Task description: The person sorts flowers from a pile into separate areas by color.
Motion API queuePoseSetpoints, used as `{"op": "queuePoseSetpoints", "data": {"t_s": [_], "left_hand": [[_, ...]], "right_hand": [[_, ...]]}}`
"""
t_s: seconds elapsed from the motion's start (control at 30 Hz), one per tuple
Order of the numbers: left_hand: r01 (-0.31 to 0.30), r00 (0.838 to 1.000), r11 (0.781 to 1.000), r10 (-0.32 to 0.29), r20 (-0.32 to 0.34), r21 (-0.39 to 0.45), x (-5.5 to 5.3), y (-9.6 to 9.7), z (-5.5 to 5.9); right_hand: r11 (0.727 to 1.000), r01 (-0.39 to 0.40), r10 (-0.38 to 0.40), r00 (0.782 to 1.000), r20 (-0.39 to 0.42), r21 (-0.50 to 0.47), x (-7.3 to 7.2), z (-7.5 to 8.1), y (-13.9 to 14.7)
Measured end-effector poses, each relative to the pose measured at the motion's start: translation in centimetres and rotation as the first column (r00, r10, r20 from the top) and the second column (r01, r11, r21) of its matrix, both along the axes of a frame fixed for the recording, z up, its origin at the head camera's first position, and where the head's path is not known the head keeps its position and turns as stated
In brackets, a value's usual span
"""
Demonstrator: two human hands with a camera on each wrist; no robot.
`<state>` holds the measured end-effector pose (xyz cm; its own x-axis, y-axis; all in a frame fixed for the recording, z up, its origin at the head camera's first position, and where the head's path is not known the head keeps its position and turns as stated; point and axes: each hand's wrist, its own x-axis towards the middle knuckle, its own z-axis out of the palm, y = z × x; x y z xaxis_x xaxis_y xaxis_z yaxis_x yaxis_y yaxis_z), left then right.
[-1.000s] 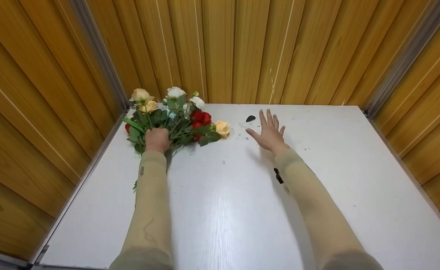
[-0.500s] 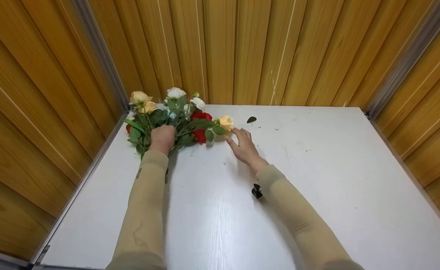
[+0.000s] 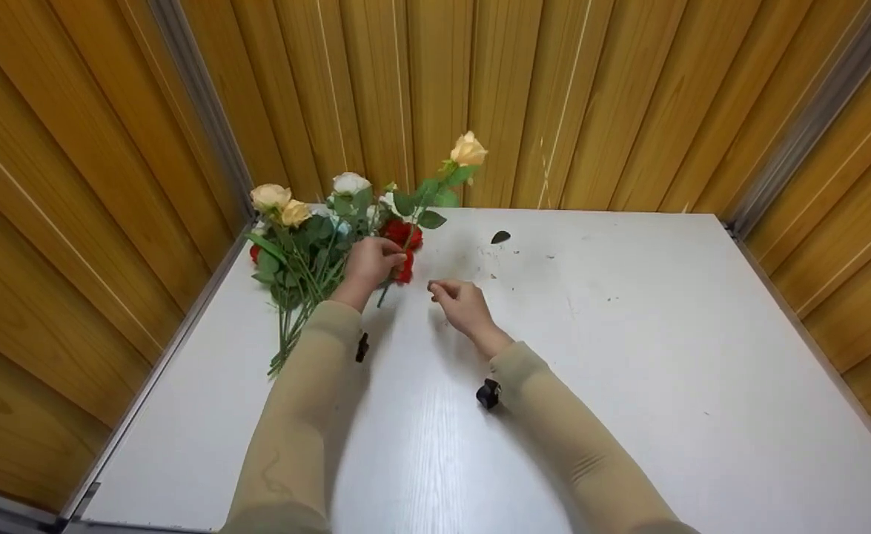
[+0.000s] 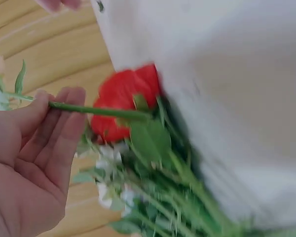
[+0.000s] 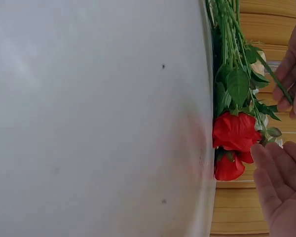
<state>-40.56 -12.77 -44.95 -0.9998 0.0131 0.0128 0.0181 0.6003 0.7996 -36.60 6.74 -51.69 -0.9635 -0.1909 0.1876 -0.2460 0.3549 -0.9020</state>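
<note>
Between thumb and fingers, my left hand point(image 3: 367, 261) pinches the green stem point(image 4: 101, 111) of a peach rose point(image 3: 468, 150). The rose is tilted up to the right, its bloom in front of the back wall and its cut end pointing down. My right hand point(image 3: 468, 305) hovers to the right of that stem, apart from it; in the right wrist view its fingers point(image 5: 271, 182) are loosely bent with nothing seen in them. Red roses point(image 5: 236, 131) lie beyond both hands. The rest of the bunch, with leafy stems point(image 3: 287, 326), lies on the left of the table.
A white rose point(image 3: 350, 183) and more peach roses point(image 3: 270, 196) top the bunch at the back left corner. A loose dark leaf point(image 3: 500, 237) and small scraps lie on the white table point(image 3: 628, 356). Wood-patterned panels point(image 3: 435, 96) enclose the table's back and sides.
My left hand has moved from the bunch to the right and now holds the peach rose, raised off the others. My right hand first came left to that rose, then drew back slightly toward me.
</note>
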Motion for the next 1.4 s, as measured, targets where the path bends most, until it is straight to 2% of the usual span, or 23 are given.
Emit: {"op": "queuePoseSetpoints", "data": {"t_s": [0.03, 0.07, 0.1, 0.17, 0.23, 0.3, 0.37, 0.4, 0.5, 0.63, 0.83, 0.93, 1.03, 1.13, 1.23, 1.3, 1.4], "left_hand": [[-0.005, 1.0, 0.995, 0.002, 0.03, 0.098, 0.0, 0.6, -0.2], [-0.013, 0.998, 0.981, 0.001, 0.065, 0.194, 0.1, 1.1, -0.3], [-0.022, 0.995, 0.961, -0.005, 0.095, 0.277, 0.1, 1.7, -0.5], [-0.046, 0.988, 0.906, -0.02, 0.152, 0.421, 0.3, 2.7, -1.0], [-0.071, 0.982, 0.859, -0.029, 0.187, 0.507, 0.4, 3.6, -1.4], [-0.093, 0.978, 0.819, -0.032, 0.207, 0.566, 0.5, 4.5, -1.7], [-0.108, 0.977, 0.795, -0.028, 0.213, 0.597, 0.6, 5.2, -2.0], [-0.111, 0.977, 0.791, -0.024, 0.212, 0.601, 0.6, 5.5, -2.1], [-0.098, 0.981, 0.801, -0.022, 0.193, 0.59, 0.6, 6.3, -2.3], [-0.075, 0.984, 0.836, -0.025, 0.174, 0.544, 0.6, 7.0, -2.5], [-0.039, 0.984, 0.871, -0.052, 0.171, 0.489, 0.8, 7.4, -2.2], [0.002, 0.981, 0.889, -0.092, 0.173, 0.458, 0.9, 7.0, -1.8], [0.017, 0.978, 0.902, -0.106, 0.182, 0.432, 1.0, 5.6, -1.5], [-0.02, 0.986, 0.919, -0.049, 0.163, 0.394, 1.0, 3.1, -1.5], [-0.095, 0.992, 0.941, 0.063, 0.109, 0.326, 1.0, 0.0, -1.5], [-0.154, 0.988, 0.958, 0.143, 0.062, 0.241, 1.0, -2.3, -1.6], [-0.237, 0.971, 0.967, 0.238, 0.0, 0.099, 1.0, -5.7, -1.9]], "right_hand": [[1.0, -0.004, 0.004, 1.0, 0.029, -0.012, 0.0, -0.1, -0.1], [0.999, -0.007, 0.009, 0.998, 0.06, -0.034, 0.1, -0.1, -0.2], [0.998, -0.005, 0.01, 0.996, 0.089, -0.06, 0.1, -0.2, -0.3], [0.991, 0.007, 0.012, 0.989, 0.146, -0.131, 0.2, -0.3, -0.5], [0.974, 0.033, 0.013, 0.98, 0.199, -0.225, 0.3, -0.2, -0.6], [0.945, 0.069, 0.012, 0.969, 0.245, -0.32, 0.4, -0.1, -0.5], [0.916, 0.104, 0.01, 0.96, 0.28, -0.389, 0.4, -0.1, -0.3], [0.906, 0.117, 0.005, 0.958, 0.288, -0.406, 0.4, -0.1, -0.1], [0.899, 0.145, -0.014, 0.953, 0.304, -0.412, 0.4, 0.1, 0.4], [0.919, 0.154, -0.035, 0.948, 0.316, -0.362, 0.5, 0.2, 1.0], [0.939, 0.139, -0.037, 0.95, 0.311, -0.315, 0.3, 0.2, 2.1], [0.944, 0.114, -0.015, 0.953, 0.302, -0.311, 0.2, 0.4, 3.1], [0.95, 0.094, -0.004, 0.957, 0.289, -0.298, 0.2, 0.6, 4.9], [0.96, 0.108, -0.032, 0.958, 0.286, -0.256, 0.1, 0.6, 7.5], [0.974, 0.128, -0.073, 0.959, 0.274, -0.188, 0.1, 0.3, 10.7], [0.979, 0.151, -0.11, 0.957, 0.269, -0.137, 0.2, 0.0, 12.8], [0.981, 0.185, -0.162, 0.951, 0.265, -0.062, 0.4, -0.4, 15.9]]}}
